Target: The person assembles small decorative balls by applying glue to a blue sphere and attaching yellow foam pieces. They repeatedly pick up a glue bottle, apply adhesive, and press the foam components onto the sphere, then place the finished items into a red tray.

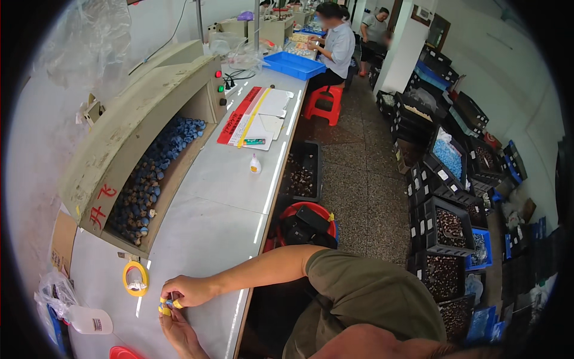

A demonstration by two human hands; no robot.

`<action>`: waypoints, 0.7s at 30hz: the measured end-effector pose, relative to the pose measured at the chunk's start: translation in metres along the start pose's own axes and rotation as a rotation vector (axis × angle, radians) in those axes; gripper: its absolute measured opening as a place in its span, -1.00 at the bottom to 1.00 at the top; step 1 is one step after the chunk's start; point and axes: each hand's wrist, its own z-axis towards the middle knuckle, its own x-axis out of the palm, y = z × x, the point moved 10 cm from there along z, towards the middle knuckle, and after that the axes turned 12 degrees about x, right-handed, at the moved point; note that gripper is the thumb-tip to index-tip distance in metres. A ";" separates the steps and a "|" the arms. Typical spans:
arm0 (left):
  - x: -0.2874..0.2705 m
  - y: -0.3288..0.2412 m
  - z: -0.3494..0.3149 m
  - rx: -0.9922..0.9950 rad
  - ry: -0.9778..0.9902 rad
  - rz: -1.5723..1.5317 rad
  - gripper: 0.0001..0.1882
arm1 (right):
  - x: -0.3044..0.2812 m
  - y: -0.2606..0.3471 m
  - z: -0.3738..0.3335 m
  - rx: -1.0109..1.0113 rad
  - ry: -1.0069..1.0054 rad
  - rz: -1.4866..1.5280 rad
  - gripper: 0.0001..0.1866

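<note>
Over the grey-white tabletop (206, 230), my two hands meet at the fingertips. My right hand (190, 291) comes in from above and pinches a small blue piece (170, 303). From below, my left hand (178, 332) grips the same piece, its fingers closed. Yellow wraps cover several fingertips. Much of the piece is hidden by the fingers, so its exact kind does not show. Just beyond the hands lies a roll of yellow tape (127, 279). A beige curved housing (89, 164) stands past it, with many small blue and brown pieces (146, 182) heaped in its opening.
Farther along the table are a small white squeeze bottle (255, 164), a red-and-white folder (245, 119) and a blue tray (293, 64). A white container (91, 320) stands at lower left. Stacked black crates (445, 224) line the floor. Someone sits on a red stool (323, 105).
</note>
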 end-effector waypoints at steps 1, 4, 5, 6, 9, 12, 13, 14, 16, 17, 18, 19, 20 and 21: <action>0.000 0.001 0.002 -0.002 0.019 -0.007 -0.73 | -0.003 0.009 -0.003 -0.027 -0.043 -0.036 -0.72; -0.004 0.000 0.007 0.010 0.070 -0.025 -0.71 | 0.000 0.018 0.000 -0.062 -0.063 -0.093 -0.73; -0.006 0.000 0.008 0.018 0.085 -0.030 -0.70 | 0.002 0.020 0.003 -0.064 -0.054 -0.125 -0.74; -0.007 -0.001 0.009 0.022 0.083 -0.033 -0.69 | 0.001 0.024 0.006 -0.066 -0.046 -0.157 -0.74; -0.013 -0.004 0.011 0.044 0.081 -0.050 -0.67 | 0.002 0.037 0.016 -0.076 -0.040 -0.223 -0.75; -0.022 -0.007 0.014 0.067 0.073 -0.071 -0.66 | 0.007 0.037 0.022 -0.067 -0.026 -0.169 -0.76; -0.021 -0.006 0.014 0.065 0.061 -0.068 -0.66 | 0.007 0.033 0.023 -0.058 -0.020 -0.133 -0.77; -0.019 -0.006 0.013 0.062 0.049 -0.067 -0.66 | 0.006 0.029 0.023 -0.059 -0.039 -0.105 -0.77; -0.016 -0.004 0.011 0.063 0.053 -0.045 -0.64 | 0.003 0.020 0.019 -0.057 -0.080 -0.045 -0.77; -0.013 -0.002 0.010 0.063 0.056 -0.035 -0.63 | 0.001 0.017 0.019 -0.057 -0.087 -0.048 -0.77; -0.008 0.000 0.007 0.036 0.043 -0.058 -0.63 | -0.004 0.015 0.018 -0.053 -0.101 -0.048 -0.77; -0.003 -0.005 0.002 0.019 0.022 -0.075 -0.63 | -0.005 0.014 0.019 -0.055 -0.105 -0.042 -0.77; 0.002 -0.007 -0.002 0.004 -0.001 -0.093 -0.63 | -0.007 0.013 0.020 -0.048 -0.103 -0.040 -0.77; 0.005 -0.008 -0.004 -0.013 -0.031 -0.087 -0.63 | -0.007 0.016 0.022 -0.045 -0.091 -0.040 -0.76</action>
